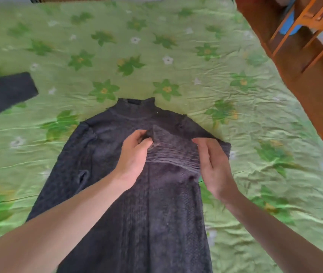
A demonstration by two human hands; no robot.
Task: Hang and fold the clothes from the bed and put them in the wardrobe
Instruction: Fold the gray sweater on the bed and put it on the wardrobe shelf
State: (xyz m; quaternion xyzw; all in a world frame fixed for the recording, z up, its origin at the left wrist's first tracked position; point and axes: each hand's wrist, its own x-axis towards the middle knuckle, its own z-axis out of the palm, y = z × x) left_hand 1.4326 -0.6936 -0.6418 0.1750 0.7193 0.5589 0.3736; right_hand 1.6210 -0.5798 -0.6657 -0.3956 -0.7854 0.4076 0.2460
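Observation:
A dark grey knitted sweater (137, 203) lies flat on the bed, its collar pointing away from me. Its right sleeve is folded across the chest, the ribbed cuff (168, 148) lying between my hands. My left hand (135, 152) pinches the end of that cuff with thumb and fingers. My right hand (212, 164) rests on the folded sleeve at the sweater's right shoulder, fingers straight. The other sleeve (5, 93) stretches out to the far left, its far end cut off by the frame edge.
The bed is covered by a wrinkled green sheet (176, 66) with a flower print. A brown wooden bed frame (304, 85) runs along the right side, and a wooden chair (318, 20) stands beyond it at top right.

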